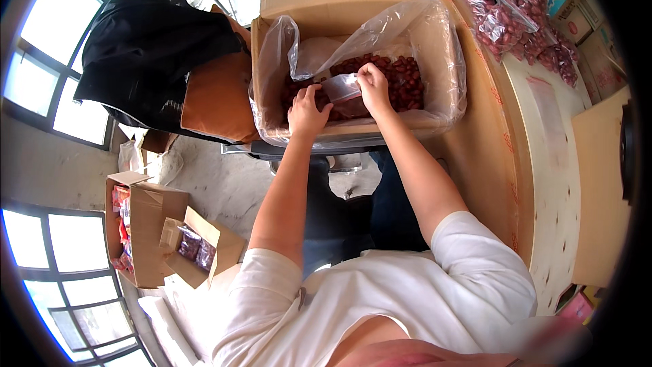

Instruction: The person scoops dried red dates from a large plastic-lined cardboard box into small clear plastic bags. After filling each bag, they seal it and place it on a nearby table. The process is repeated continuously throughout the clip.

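A small clear plastic bag (341,86) is between my hands, over an open cardboard box (326,20) lined with clear plastic film (424,20). Dark red dates (407,78) lie loose in the box. My right hand (373,92) pinches the bag's upper right edge. Curled at the bag's left side, my left hand (309,114) has its fingers and thumb against the plastic. Whether the reddish colour low in the bag is dates inside it or dates seen through it, I cannot tell.
Filled bags of dates (502,10) are piled on the table (489,129) at the far right. A flat clear bag (545,105) lies nearer. Black and brown cloth (156,54) sits left of the box. Two open cartons (153,231) with packets stand on the floor at left.
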`<state>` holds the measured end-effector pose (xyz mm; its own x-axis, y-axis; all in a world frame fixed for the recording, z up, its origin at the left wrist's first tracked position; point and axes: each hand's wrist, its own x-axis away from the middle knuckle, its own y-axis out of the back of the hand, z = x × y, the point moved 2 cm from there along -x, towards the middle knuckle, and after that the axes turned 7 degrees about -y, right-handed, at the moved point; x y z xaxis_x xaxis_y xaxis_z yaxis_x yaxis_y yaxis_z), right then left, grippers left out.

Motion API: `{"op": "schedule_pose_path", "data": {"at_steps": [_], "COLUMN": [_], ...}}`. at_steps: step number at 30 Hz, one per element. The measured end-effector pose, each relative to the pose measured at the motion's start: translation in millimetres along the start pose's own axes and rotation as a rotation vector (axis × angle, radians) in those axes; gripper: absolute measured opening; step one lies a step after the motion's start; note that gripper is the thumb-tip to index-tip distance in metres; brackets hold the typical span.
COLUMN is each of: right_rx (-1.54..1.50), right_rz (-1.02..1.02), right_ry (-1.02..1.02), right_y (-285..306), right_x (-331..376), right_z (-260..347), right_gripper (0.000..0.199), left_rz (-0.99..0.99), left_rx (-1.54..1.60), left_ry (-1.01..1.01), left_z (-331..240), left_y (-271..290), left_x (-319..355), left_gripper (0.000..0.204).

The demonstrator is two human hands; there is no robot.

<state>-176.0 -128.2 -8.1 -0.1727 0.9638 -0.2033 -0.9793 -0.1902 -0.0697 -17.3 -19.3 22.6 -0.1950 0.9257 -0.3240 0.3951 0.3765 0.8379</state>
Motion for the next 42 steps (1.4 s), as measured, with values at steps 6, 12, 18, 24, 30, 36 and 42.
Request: {"op": "schedule_pose_path", "data": {"at_steps": [6, 12, 18, 24, 30, 36, 42], "right_rx": [0.024, -0.055, -0.143, -0.12, 0.496, 0.366, 0.375], "right_rz": [0.013, 0.164, 0.198, 0.283, 0.054, 0.184, 0.177], "right_ry": [-0.111, -0.208, -0.305, -0.268, -0.109, 0.208, 0.323], "right_y": [-0.2, -5.2, -6.5, -6.7, -0.7, -11.0, -7.5], "right_x": [-1.9, 4.2, 6.2, 4.2, 7.4, 16.3, 12.8], "right_z": [-15.4, -7.0, -7.1, -8.4, -7.0, 23.4, 21.3], "right_gripper": [0.005, 0.004, 0.002, 0.008, 0.015, 0.031, 0.014], "left_rz": [-0.017, -0.033, -0.037, -0.088, -0.178, -0.167, -0.198], "left_rx": [0.039, 0.059, 0.068, 0.068, 0.003, -0.039, 0.011], "left_ry": [-0.05, 0.011, -0.027, -0.03, 0.032, -0.05, -0.11], "left_z": [-9.0, -4.1, -9.3, 0.8, -0.2, -7.2, -9.5], "left_y": [5.6, 0.8, 3.8, -4.2, -4.2, 0.2, 1.9], "left_x": [0.9, 3.3, 3.2, 3.4, 4.8, 6.0, 5.8], "left_gripper": [0.055, 0.057, 0.045, 0.017, 0.009, 0.006, 0.008]}}
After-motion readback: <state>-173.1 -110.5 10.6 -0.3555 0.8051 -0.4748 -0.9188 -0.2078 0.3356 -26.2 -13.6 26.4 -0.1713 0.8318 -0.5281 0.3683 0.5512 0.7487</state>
